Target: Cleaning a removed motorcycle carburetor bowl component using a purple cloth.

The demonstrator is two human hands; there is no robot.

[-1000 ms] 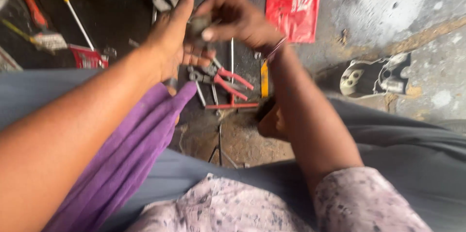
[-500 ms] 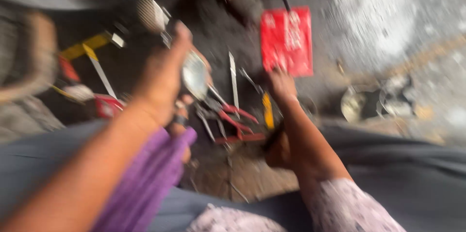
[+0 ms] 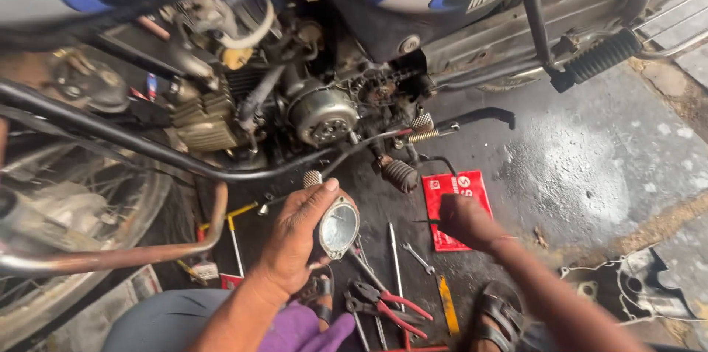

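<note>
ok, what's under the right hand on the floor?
The right hand rests on a red packet; a thin dark tool tip pokes out left. Whatever the fingers grip is covered.

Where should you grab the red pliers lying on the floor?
Probably by the two red handles of the pliers, coming from above. They lie flat on the floor, handles spread towards the lower right, with the dark jaws pointing up-left near the left hand, so the handles are the free, long part.
</note>
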